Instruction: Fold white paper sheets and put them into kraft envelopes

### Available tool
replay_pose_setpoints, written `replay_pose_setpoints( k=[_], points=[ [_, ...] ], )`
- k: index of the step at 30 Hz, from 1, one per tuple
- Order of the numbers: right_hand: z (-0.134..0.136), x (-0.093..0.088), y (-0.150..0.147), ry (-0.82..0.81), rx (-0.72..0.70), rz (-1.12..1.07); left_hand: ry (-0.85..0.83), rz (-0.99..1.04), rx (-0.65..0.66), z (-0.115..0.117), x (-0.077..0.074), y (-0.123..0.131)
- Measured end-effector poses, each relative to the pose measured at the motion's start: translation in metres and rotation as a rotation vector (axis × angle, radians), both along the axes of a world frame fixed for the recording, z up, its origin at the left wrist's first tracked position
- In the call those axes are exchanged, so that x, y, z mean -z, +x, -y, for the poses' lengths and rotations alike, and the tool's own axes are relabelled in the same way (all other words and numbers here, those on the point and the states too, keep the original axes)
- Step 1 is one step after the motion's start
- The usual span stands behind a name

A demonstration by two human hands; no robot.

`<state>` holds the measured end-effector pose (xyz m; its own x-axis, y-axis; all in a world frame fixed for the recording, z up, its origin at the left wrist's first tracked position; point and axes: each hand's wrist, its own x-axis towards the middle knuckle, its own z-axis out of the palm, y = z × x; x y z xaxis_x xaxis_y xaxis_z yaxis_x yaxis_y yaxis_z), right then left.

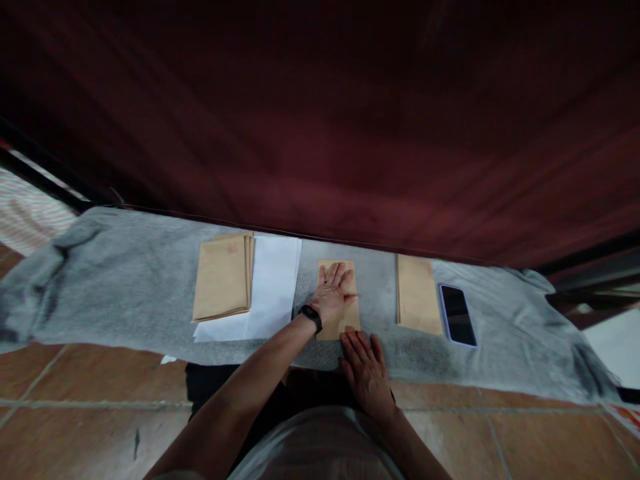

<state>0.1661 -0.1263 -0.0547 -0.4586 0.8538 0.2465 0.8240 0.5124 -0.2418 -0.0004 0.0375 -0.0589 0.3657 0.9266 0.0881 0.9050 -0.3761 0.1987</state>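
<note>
A brown paper envelope [327, 330] lies flat on the grey cloth in front of me. My left hand [334, 293], with a dark band on its wrist, rests palm down on the envelope's upper part, fingers spread. At the envelope's lower right corner, the fingertips of my right hand [367, 370] touch the paper, its fingers stretched out and the rest of the hand over the cloth's near edge. To the left, a stack of brown envelopes [223, 277] lies partly over white paper sheets [275, 287]. More brown envelopes [419, 293] lie to the right.
A phone [458, 315] with a pale purple edge lies right of the right-hand envelopes. Grey cloth [135, 280] covers the narrow bench surface. A dark red panel [320, 133] rises along the far side. Tiled floor [100, 427] shows below the near edge.
</note>
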Motion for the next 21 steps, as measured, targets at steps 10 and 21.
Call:
replay_pose_setpoints(
  k=[10, 21],
  points=[
    [-0.001, -0.003, -0.001, -0.018, 0.009, 0.025, -0.033, -0.013, 0.007, -0.018, 0.0, -0.001],
    [-0.001, -0.005, -0.002, -0.003, 0.013, 0.029, -0.06, -0.002, -0.034, -0.033, 0.0, -0.001]
  ],
)
